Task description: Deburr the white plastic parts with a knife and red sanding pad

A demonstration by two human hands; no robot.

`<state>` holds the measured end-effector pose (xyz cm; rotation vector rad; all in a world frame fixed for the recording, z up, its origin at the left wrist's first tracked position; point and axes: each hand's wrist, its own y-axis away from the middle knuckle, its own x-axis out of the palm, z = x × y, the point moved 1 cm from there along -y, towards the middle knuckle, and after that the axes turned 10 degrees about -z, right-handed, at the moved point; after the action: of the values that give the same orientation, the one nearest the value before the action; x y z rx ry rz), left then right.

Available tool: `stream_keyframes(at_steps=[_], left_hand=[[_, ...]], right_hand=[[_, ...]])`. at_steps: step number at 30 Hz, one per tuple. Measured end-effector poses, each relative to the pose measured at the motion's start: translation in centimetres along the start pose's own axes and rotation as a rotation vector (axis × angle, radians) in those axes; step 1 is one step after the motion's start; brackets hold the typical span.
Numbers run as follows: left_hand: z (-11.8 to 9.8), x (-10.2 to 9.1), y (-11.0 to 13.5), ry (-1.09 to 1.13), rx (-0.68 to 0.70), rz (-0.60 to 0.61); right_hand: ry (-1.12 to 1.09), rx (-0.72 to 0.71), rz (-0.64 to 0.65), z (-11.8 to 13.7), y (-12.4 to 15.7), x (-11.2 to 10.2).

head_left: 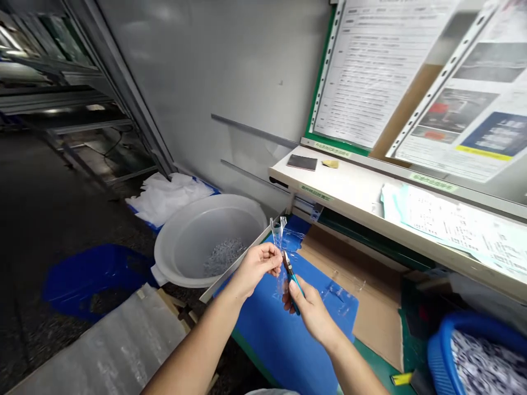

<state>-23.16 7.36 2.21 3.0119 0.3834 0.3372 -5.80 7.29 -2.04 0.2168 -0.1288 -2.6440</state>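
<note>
My left hand (263, 263) pinches a clear plastic molded part (278, 233), whose two prongs stick up above my fingers. In my right hand (303, 302) is a pair of cutting pliers (291, 277) with blue-green handles, its jaws up against the clear part beside my left fingertips. Whether the jaws are closed on the plastic I cannot make out. Below both hands lies a blue mat (272, 340), with more clear plastic pieces (335, 293) scattered on its right side and near its far edge.
Left of the mat stands a big white tub (164, 255) with small clear pieces (225, 255) inside. A blue basket (442, 351) of small parts sits at lower right. A shelf (349, 192) with papers (448, 219) runs above the bench. Cardboard (379, 321) lies beside the mat.
</note>
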Motion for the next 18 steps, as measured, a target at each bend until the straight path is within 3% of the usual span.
stream_keyframes(at_steps=[8, 18], left_hand=[[0.0, 5.0, 1.0, -0.036, -0.018, 0.087], [0.3, 8.8, 1.7, -0.073, -0.027, 0.172]], right_hand=[[0.037, 0.000, -0.112, -0.8, 3.2, -3.6], [0.050, -0.008, -0.235, -0.8, 6.1, -6.1]])
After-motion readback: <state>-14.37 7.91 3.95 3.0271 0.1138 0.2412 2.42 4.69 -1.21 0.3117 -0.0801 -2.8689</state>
